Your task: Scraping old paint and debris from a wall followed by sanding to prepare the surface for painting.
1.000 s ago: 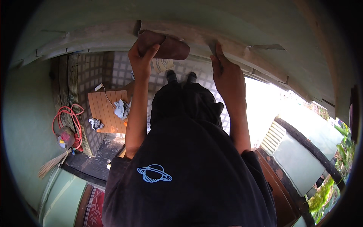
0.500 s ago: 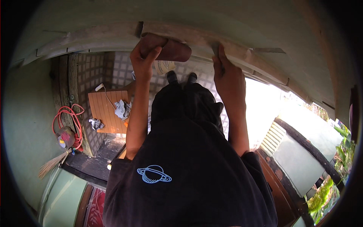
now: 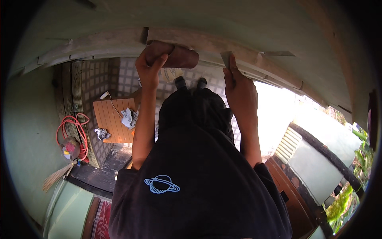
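My left hand (image 3: 150, 69) is closed on a curled sheet of dark reddish-brown sandpaper (image 3: 184, 58), with the thumb pressed against its near side. The sheet sits just under a pale, worn wooden beam (image 3: 187, 36) that runs across the top of the view. To the right, my right hand (image 3: 243, 89) grips a putty knife (image 3: 226, 59). Its grey blade points up at the beam, while the fingers hide its handle. I cannot tell whether the blade touches the wood.
At left below stands a slatted wooden table (image 3: 113, 117) with crumpled paper (image 3: 129, 118) on it. Beside a post hang coils of red hose (image 3: 79, 127), above a straw broom (image 3: 57, 175). A pale sack (image 3: 170, 74) lies near my feet. A dark rail (image 3: 318, 149) stands at right.
The putty knife's blade was blurred by motion and now shows sharply, slightly lower against the beam. My left hand keeps its hold on the sandpaper. The whole view has shifted a little.
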`<move>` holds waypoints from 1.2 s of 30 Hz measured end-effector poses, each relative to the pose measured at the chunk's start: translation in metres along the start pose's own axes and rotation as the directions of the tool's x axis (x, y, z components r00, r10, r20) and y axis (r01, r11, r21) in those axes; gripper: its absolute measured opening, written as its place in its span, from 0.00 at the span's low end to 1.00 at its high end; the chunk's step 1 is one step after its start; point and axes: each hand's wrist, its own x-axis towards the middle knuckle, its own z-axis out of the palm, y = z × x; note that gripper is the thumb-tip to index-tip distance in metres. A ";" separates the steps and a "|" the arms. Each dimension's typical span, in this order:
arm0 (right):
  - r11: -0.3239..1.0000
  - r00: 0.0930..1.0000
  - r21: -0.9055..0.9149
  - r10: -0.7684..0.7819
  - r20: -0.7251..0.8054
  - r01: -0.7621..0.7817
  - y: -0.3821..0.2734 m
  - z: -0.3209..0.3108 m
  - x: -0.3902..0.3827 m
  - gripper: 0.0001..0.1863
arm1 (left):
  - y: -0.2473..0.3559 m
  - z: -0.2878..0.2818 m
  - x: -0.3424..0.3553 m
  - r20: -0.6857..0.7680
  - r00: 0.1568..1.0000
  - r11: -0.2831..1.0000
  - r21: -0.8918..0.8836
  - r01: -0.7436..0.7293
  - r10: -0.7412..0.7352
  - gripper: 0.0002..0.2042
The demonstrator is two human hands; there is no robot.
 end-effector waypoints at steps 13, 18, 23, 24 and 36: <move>0.999 1.000 0.047 0.014 0.025 -0.015 -0.014 -0.003 0.012 0.26 | 0.003 0.003 0.003 0.008 1.000 0.998 -0.051 -0.022 0.023 0.12; 0.999 1.000 0.052 0.007 0.027 -0.009 -0.005 0.001 0.010 0.26 | -0.004 0.001 0.002 0.021 1.000 0.999 -0.047 -0.015 0.016 0.13; 0.999 0.999 0.019 -0.033 -0.001 0.033 -0.008 0.005 0.010 0.26 | 0.003 -0.003 0.004 0.011 1.000 0.998 -0.058 -0.013 0.013 0.11; 0.999 0.999 0.015 -0.033 0.006 0.033 -0.001 0.011 -0.001 0.26 | 0.002 -0.007 0.004 0.042 0.999 1.000 -0.026 0.009 -0.008 0.13; 0.997 0.999 0.073 -0.010 0.044 0.007 -0.008 0.000 0.004 0.25 | -0.003 -0.001 0.001 -0.002 1.000 0.999 -0.032 -0.013 0.013 0.12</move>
